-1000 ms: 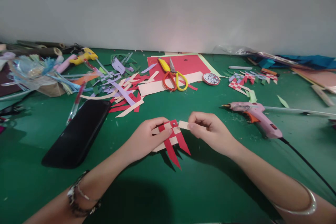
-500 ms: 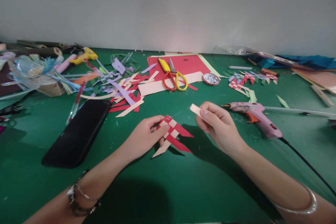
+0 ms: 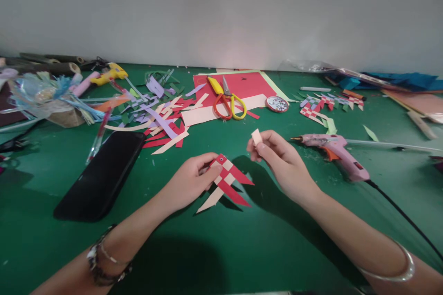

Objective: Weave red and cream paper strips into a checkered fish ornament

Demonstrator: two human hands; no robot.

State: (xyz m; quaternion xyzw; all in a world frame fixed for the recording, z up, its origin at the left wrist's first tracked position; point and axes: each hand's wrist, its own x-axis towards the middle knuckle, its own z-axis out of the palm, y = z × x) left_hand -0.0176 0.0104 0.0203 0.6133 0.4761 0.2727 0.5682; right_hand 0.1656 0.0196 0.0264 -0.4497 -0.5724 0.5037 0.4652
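Observation:
My left hand [image 3: 194,175] pinches a woven paper fish [image 3: 227,179] in red and cream, with a small eye at its top corner and pointed strip ends spreading down and right. To its right, my right hand [image 3: 280,161] holds a short cream paper strip [image 3: 256,137] between thumb and fingers, its end pointing up. The strip and the fish are apart. A pink hot glue gun [image 3: 346,154] lies on its side, right of my right hand. Left of my left hand lies a black phone [image 3: 102,175].
Scissors [image 3: 228,103] with red and yellow handles lie on red paper [image 3: 252,85]. Beside them is a round dish of small eyes [image 3: 277,104]. Loose paper strips [image 3: 162,122] pile up at centre left. More woven pieces [image 3: 313,113] sit at the right, on the green table [image 3: 270,253].
My right hand has shifted slightly left and turned, so the cream strip now points more upward. The fish has tilted a little in my left hand, its tail strips swinging slightly down.

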